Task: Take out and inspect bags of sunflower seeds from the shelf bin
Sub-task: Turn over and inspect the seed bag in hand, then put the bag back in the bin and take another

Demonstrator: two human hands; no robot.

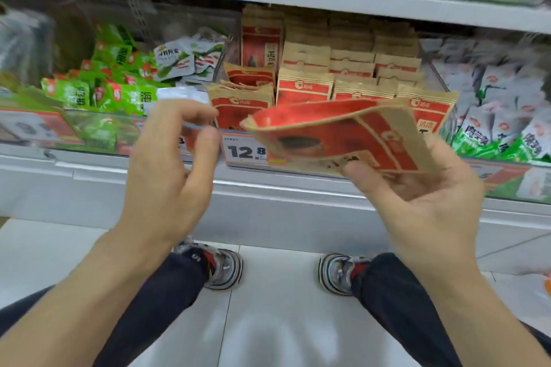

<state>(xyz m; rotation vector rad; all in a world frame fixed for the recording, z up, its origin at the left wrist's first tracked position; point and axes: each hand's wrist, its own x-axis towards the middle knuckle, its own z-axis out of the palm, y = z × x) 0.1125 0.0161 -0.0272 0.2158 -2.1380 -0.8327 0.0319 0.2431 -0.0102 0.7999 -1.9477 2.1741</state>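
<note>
Right hand (423, 188) grips seed bag (337, 134) | price tag (244, 152) half-hidden, motion-blurred

Bare forearms, no sleeves; below the hands (167, 164), dark navy trousers (167, 286) and grey striped sneakers (222, 270) with red tongues.

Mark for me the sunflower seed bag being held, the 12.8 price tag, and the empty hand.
held sunflower seed bag (343, 134): head view, on its red front face.
12.8 price tag (243, 152): head view, on the printed digits.
left hand (170, 167): head view, on the back of the hand.
</note>
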